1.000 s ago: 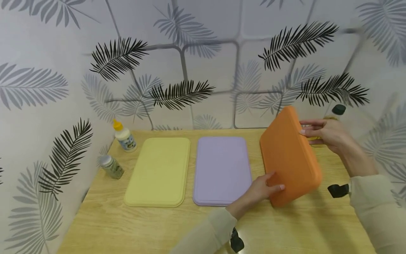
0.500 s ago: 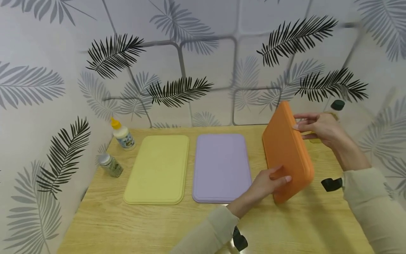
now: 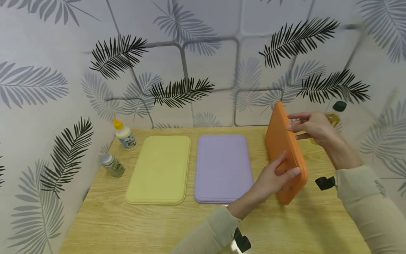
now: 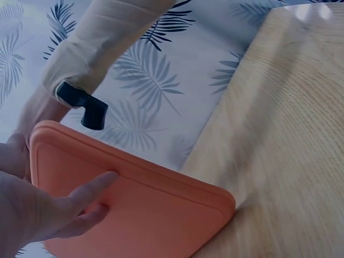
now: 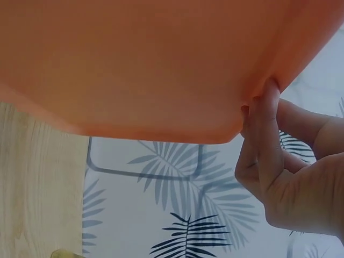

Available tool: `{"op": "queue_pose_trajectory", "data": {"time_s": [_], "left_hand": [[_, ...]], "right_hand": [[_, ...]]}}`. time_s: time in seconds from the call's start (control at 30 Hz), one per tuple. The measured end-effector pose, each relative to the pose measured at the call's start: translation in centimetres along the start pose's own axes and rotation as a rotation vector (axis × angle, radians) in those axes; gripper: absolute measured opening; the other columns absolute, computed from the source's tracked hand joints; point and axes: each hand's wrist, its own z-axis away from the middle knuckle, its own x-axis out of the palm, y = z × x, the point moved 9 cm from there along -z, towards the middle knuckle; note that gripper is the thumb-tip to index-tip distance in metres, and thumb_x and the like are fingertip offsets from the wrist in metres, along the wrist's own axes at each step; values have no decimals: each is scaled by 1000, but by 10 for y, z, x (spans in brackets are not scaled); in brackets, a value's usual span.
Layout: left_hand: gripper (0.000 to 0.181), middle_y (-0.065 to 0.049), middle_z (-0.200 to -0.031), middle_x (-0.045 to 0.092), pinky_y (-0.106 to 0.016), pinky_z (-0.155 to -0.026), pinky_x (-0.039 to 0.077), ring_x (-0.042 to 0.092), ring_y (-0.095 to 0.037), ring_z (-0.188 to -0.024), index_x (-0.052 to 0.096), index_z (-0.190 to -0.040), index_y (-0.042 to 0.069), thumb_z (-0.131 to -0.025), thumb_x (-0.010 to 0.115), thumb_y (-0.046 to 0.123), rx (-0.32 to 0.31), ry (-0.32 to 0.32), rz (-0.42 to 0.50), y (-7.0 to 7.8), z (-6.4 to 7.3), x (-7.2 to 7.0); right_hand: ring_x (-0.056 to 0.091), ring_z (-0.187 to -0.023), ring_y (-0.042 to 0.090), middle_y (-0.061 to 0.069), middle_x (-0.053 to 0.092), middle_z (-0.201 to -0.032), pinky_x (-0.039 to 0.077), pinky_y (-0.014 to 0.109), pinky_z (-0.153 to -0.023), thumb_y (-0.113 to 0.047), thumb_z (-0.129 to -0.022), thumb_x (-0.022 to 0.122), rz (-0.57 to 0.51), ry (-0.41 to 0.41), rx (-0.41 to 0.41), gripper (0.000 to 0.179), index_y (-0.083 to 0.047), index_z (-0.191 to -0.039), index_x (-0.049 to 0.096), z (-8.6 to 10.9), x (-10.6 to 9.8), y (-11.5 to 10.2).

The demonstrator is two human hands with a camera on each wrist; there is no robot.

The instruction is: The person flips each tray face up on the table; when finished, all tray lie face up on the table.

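Between left hand (image 3: 273, 177) and right hand (image 3: 313, 127), orange board (image 3: 276, 132) stands steeply tilted, lower edge seemingly on desk (image 3: 142, 227). Right pinches upper rim, probably holding it up; left, fingers spread, gripping nothing, lies against face, likely as brace.

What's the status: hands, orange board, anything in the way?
Right hand pinching raised edge of orange board; left hand touching its face. Board tilted steeply, right of purple board. Dark-capped container behind right hand, possible snag.
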Motion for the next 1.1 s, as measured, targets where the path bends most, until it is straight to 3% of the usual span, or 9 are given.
{"op": "queue_pose_trajectory", "data": {"time_s": [0.1,0.2,0.5,0.63,0.8,1.1], "left_hand": [[61,9,-130,56,-30,-71,58,62,-5,-103,32,-148,38,-95,62,30,17,-14,-39,9,1,2],[62,11,-126,58,-29,-69,58,63,-4,-97,34,-146,38,-93,65,29,10,17,-66,16,1,0],[80,8,-133,52,-27,-67,58,65,-8,-87,31,-151,26,-84,75,23,-102,161,-93,20,8,-15],[77,6,-126,55,-32,-66,59,68,-16,-75,38,-149,21,-83,77,15,-135,194,-31,19,10,-20],[68,3,-118,58,-35,-65,59,69,-27,-81,48,-142,17,-82,75,2,-124,210,59,19,13,-24],[80,-6,-121,60,-46,-69,58,69,-31,-84,35,-149,11,-81,75,0,-109,266,108,14,18,-32]], "right_hand": [[66,-77,7,-3,62,-91,59,34,-71,-13,-92,66,13,-3,0,57,2,-142,43,1,6,-5],[66,-77,9,0,62,-93,59,36,-71,-12,-92,66,23,-5,-6,55,2,-141,45,0,14,-10],[66,-77,11,12,61,-102,59,38,-72,-9,-92,65,31,-31,-14,55,4,-141,44,-2,35,-14],[66,-77,11,15,58,-105,59,39,-73,-7,-92,64,20,-48,-9,54,4,-141,43,-4,41,-13],[66,-75,11,15,57,-104,59,39,-72,-4,-91,64,-12,-57,3,54,5,-140,44,-8,49,-10],[66,-74,13,17,57,-103,59,41,-70,-2,-90,64,-11,-56,-13,50,6,-137,47,-11,61,-8]]}}
